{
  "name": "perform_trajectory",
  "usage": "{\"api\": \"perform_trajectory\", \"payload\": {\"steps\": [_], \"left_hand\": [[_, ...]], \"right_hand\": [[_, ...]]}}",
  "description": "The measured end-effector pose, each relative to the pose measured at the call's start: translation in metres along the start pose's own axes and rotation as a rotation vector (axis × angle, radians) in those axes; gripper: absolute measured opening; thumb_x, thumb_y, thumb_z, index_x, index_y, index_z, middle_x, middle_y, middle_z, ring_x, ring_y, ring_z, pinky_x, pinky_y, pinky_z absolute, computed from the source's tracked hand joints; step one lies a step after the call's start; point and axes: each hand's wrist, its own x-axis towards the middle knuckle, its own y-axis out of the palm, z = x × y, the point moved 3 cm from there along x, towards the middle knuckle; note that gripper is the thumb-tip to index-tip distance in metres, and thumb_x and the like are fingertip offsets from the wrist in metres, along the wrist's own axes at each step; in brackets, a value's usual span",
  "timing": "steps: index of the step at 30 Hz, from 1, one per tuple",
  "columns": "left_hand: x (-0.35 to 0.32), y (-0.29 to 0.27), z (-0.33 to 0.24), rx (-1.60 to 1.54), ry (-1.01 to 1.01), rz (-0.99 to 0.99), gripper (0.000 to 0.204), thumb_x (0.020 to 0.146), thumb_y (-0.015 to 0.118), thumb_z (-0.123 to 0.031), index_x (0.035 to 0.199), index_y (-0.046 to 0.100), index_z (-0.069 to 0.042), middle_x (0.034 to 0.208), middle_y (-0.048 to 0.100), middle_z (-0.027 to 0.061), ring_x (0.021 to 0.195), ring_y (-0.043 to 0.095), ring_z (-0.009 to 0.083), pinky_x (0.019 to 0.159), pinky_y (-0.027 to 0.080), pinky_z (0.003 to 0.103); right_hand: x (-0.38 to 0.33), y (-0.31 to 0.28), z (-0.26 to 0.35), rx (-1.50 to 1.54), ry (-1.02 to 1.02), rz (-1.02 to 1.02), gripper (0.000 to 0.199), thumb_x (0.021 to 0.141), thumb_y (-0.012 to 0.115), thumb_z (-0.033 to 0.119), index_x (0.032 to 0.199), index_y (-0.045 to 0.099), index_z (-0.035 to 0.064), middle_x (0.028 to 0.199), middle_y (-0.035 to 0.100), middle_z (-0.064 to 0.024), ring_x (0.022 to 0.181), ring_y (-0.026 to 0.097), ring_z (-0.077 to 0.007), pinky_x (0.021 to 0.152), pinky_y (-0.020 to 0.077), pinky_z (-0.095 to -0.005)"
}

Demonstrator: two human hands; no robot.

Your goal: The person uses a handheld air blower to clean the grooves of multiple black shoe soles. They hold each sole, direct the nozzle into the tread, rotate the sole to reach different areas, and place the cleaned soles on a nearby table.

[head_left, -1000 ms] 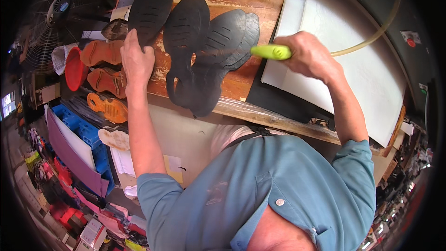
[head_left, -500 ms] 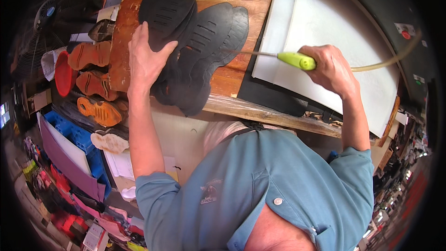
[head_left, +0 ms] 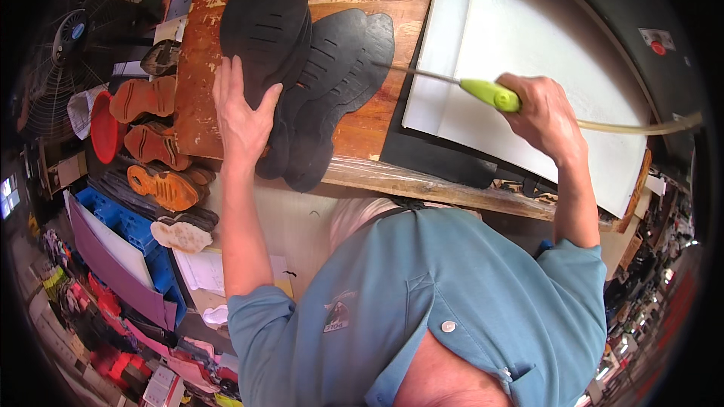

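Several black sole-shaped sheets (head_left: 260, 26) with short slots lie fanned out in overlapping layers on a wooden board. My left hand (head_left: 245, 117) rests on the lower left part of the pile, fingers stretched and thumb spread apart. In my right hand (head_left: 544, 114), closed round its handle, is a green air blow gun (head_left: 489, 94). Its long thin nozzle points left, and the tip is over the right-hand sheets (head_left: 358, 60). From the back of the gun a yellowish hose (head_left: 641, 128) runs off to the right.
A large white panel (head_left: 520, 38) lies right of the wooden board (head_left: 204, 30). Orange-brown sole shapes (head_left: 162, 187) and a red round dish (head_left: 105, 126) sit at left, near a fan (head_left: 75, 38). A blue crate (head_left: 113, 215) stands lower left. A red button (head_left: 658, 47) is far right.
The blow gun has shifted slightly right, its nozzle tip moving up along the right-hand sheets. My left hand sits a little lower in view, still on the pile.
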Motion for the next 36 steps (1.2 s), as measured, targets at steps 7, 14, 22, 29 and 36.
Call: {"api": "perform_trajectory", "payload": {"steps": [7, 14, 22, 29, 36], "left_hand": [[-0.006, -0.001, 0.001, -0.033, -0.006, 0.028, 0.078, 0.095, 0.081, -0.024, 0.159, 0.047, 0.003, 0.167, 0.040, 0.0297, 0.154, 0.038, 0.0452, 0.128, 0.032, 0.051], [-0.014, 0.000, -0.006, -0.071, 0.071, 0.001, 0.085, 0.089, 0.083, -0.016, 0.161, 0.041, 0.002, 0.165, 0.045, 0.0265, 0.149, 0.044, 0.0453, 0.125, 0.036, 0.052], [-0.019, 0.005, -0.006, 0.004, 0.069, -0.034, 0.090, 0.091, 0.083, -0.023, 0.164, 0.037, 0.001, 0.164, 0.046, 0.0235, 0.151, 0.042, 0.0420, 0.124, 0.034, 0.054], [-0.010, 0.000, -0.010, -0.090, -0.108, -0.039, 0.086, 0.092, 0.083, -0.022, 0.162, 0.039, 0.005, 0.156, 0.052, 0.0275, 0.141, 0.050, 0.0435, 0.120, 0.041, 0.049], [0.003, -0.002, -0.005, -0.108, -0.194, -0.032, 0.101, 0.082, 0.093, -0.025, 0.162, 0.039, 0.007, 0.148, 0.055, 0.0247, 0.126, 0.061, 0.0347, 0.111, 0.050, 0.043]], "right_hand": [[-0.030, 0.010, 0.001, 0.131, -0.155, 0.133, 0.017, 0.078, 0.075, 0.002, 0.094, 0.073, 0.0070, 0.075, 0.071, -0.0179, 0.073, 0.071, -0.0407, 0.068, 0.0564, -0.0501], [0.022, 0.013, 0.046, 0.192, -0.253, 0.051, 0.026, 0.078, 0.078, 0.005, 0.104, 0.074, 0.0080, 0.083, 0.074, -0.0183, 0.079, 0.072, -0.0408, 0.072, 0.0573, -0.0510], [0.079, 0.011, 0.063, 0.111, -0.288, 0.079, 0.015, 0.087, 0.079, 0.013, 0.097, 0.073, 0.0039, 0.077, 0.071, -0.0222, 0.077, 0.071, -0.0443, 0.071, 0.0577, -0.0518], [0.103, 0.007, 0.084, 0.074, -0.232, 0.082, 0.016, 0.086, 0.077, 0.014, 0.097, 0.071, 0.0033, 0.086, 0.073, -0.0213, 0.084, 0.071, -0.0438, 0.077, 0.0563, -0.0533], [0.120, 0.001, 0.076, 0.175, -0.053, 0.026, 0.028, 0.096, 0.080, 0.028, 0.109, 0.077, 0.0035, 0.086, 0.074, -0.0225, 0.081, 0.071, -0.0420, 0.076, 0.0563, -0.0488]]}}
